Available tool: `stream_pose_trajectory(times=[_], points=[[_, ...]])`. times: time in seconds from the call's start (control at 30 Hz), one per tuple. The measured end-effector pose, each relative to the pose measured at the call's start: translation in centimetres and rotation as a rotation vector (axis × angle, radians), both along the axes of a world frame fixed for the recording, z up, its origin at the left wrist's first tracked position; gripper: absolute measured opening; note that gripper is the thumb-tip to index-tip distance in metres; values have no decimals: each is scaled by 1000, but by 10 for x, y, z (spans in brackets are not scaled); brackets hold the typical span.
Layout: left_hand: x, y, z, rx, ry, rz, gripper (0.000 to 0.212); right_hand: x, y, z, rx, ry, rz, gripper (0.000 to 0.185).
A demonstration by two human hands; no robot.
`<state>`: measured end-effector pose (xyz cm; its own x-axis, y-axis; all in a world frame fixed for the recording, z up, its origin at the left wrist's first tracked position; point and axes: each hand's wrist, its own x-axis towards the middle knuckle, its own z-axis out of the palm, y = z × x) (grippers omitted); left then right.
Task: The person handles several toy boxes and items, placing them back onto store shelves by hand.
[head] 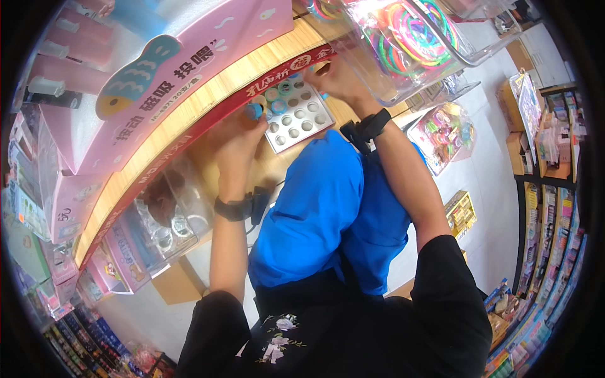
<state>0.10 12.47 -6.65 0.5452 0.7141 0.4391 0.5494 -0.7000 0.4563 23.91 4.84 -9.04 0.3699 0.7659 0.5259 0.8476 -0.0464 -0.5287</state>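
A white tray [302,124] with rows of round holes lies on a low wooden shelf before my knees. Several small round containers with blue, green and tan lids [279,107] stand in its upper left part. At the tray's left edge, my left hand [238,137] holds a small blue-topped round container [254,111] between thumb and fingers. Beyond the tray's upper right corner is my right hand [338,80], its fingers curled near the red shelf edge; whether it holds anything cannot be told. Black bands are on both wrists.
A wooden shelf with a red front strip [189,134] curves above the tray. A clear bin of colourful cords [411,42] juts out at upper right. Clear boxes [165,222] stand at left. A pink display box [156,90] sits on the shelf.
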Motion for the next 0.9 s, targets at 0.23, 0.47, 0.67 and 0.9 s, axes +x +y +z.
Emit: stream_pose_trajectory(times=[0.23, 0.47, 0.67, 0.9], points=[[-6, 3, 11, -208, -125, 45, 33, 55, -32, -26, -122, 201, -110, 34], [1, -2, 9, -568, -178, 28, 28, 55, -32, -39, -195, 105, -128, 34], [3, 0, -6, -563, -245, -25, 28, 48, -14, -37, -174, -57, -106, 37], [9, -3, -1, -897, -425, 11, 25, -22, -28, 39, -184, 192, 213, 39]])
